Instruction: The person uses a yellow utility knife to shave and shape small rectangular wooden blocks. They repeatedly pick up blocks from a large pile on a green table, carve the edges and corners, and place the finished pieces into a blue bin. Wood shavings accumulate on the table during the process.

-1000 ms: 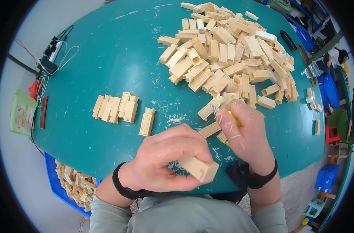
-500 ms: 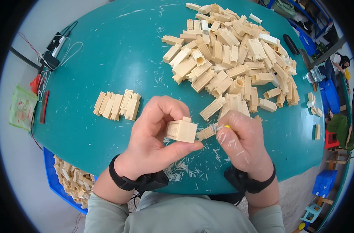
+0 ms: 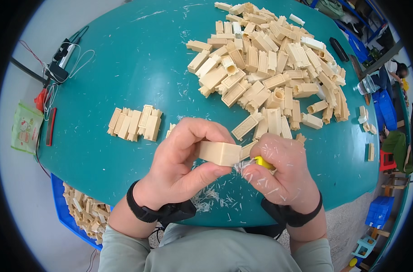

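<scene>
My left hand [image 3: 181, 165] grips a cream plastic block [image 3: 220, 153] between thumb and fingers, just above the near edge of the round teal table [image 3: 125, 68]. My right hand [image 3: 281, 170] is closed around a small yellow-handled tool [image 3: 263, 162] whose tip meets the block's right end. White plastic shavings [image 3: 206, 197] cling to my right hand and lie on the table beneath both hands. A big heap of the same cream blocks [image 3: 270, 68] fills the far right of the table. A short row of blocks [image 3: 136, 123] lies to the left of my hands.
A blue crate [image 3: 84, 213] of cream blocks sits under the table's left edge. Cables and a power strip [image 3: 61, 59], a red object and a green pouch [image 3: 25, 127] lie at the left. A dark case [image 3: 339, 49] and blue crates stand at the right.
My left hand lifted the block from the table's near edge up in front of me. My right hand came in from the heap with the yellow tool and now works at the block's end.
</scene>
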The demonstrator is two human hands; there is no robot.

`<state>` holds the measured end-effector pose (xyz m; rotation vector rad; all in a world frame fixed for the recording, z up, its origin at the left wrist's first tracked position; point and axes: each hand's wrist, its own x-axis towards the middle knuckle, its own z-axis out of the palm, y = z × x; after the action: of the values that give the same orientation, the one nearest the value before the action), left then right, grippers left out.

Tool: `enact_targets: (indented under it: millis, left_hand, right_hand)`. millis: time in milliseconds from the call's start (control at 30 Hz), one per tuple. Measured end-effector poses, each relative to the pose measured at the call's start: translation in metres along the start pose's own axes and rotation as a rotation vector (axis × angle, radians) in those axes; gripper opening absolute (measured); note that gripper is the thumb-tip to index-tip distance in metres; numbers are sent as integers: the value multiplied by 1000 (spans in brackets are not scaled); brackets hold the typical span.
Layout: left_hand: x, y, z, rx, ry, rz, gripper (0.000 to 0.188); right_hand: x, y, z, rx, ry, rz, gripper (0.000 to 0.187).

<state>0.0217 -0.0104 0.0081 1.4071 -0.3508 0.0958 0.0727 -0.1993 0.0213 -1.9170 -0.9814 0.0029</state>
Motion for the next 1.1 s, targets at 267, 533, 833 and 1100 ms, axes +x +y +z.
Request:
enact_targets:
  millis: [267, 533, 833, 1100]
  left_hand:
    - [-1, 6, 2, -80, 2, -108, 32]
    - [3, 10, -3, 40, -56, -87, 51]
    - [2, -7, -3, 376, 135, 239, 32]
    - [2, -2, 3, 720, 207, 330, 33]
  right_hand:
    - [3, 2, -7, -136, 57, 40, 28]
    - [1, -8, -9, 192, 97, 294, 23]
    - [-2, -12, 2, 164, 67, 334, 28]
    - [-3, -7, 9, 89, 65, 262, 29]
